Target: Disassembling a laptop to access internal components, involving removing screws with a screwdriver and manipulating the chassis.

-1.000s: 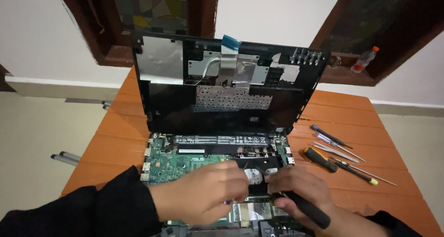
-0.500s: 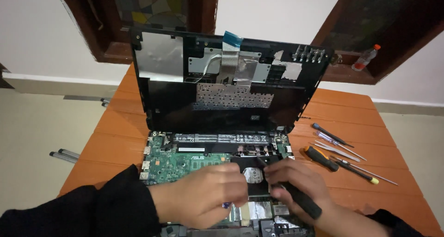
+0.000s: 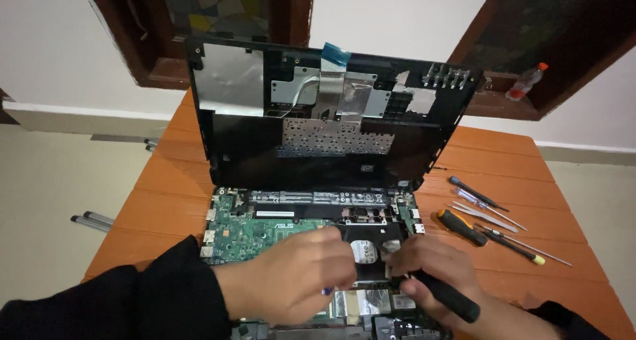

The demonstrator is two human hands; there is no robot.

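Head view: an opened laptop (image 3: 318, 201) sits on an orange wooden surface (image 3: 165, 201), its top cover (image 3: 324, 114) w/ keyboard underside tipped up & back, showing silver shielding, a ribbon cable w/ blue tab (image 3: 334, 55) at the upper edge. Below it the base lies flat: green board (image 3: 248, 230) on the left, a long black battery strip (image 3: 318, 197) across the back, a drive bay w/ a round silver drive label (image 3: 363, 250) in the middle. Left hand (image 3: 298, 277), black sleeve to the wrist, lies over the board just left of the drive, fingers curled together, tips down at the drive's left edge; whether it pinches anything can't be told, a small purple bit shows under the fingers. Right hand (image 3: 430, 274) is closed round a black-handled screwdriver (image 3: 450, 300), handle pointing out toward lower right, tip end hidden under the fingers near the drive's right edge. Both hands are close, flanking the drive, not touching each other. Right of the laptop, on the surface: a group of tools (image 3: 490, 224), incl. an orange-&-black driver, thin drivers, tweezers, lying apart from the hands. Far right on a dark window ledge a small bottle w/ red cap (image 3: 527, 83) leans. Left of the surface, on the floor, two grey rods (image 3: 93, 221). White wall & dark wood frames behind.
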